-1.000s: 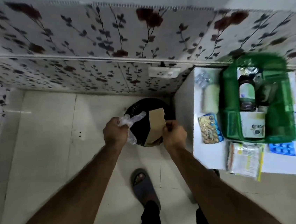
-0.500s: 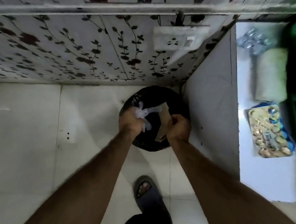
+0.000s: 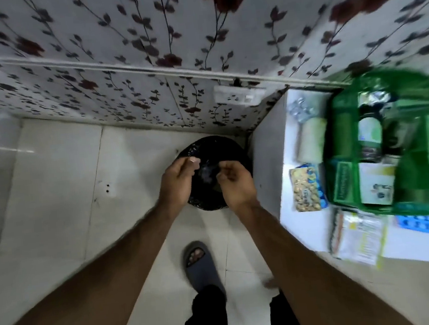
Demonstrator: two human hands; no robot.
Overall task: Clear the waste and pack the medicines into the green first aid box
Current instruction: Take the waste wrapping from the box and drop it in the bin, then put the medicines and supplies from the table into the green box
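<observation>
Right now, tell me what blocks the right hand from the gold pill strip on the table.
Nothing visible does: the right hand is empty over the black bin, and the gold pill strip lies uncovered at the table edge.

Green first aid box [image 3: 340, 112], black bin [image 3: 206, 147], floral-patterned wall [image 3: 117, 53].

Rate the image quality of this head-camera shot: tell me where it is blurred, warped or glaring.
Head view: motion blur smears the green first aid box and the packets beside it; both hands, left hand and right hand, are soft over the black bin. Wide-angle warp bends the wall trim. A glare streak sits on the floor tile.
</observation>
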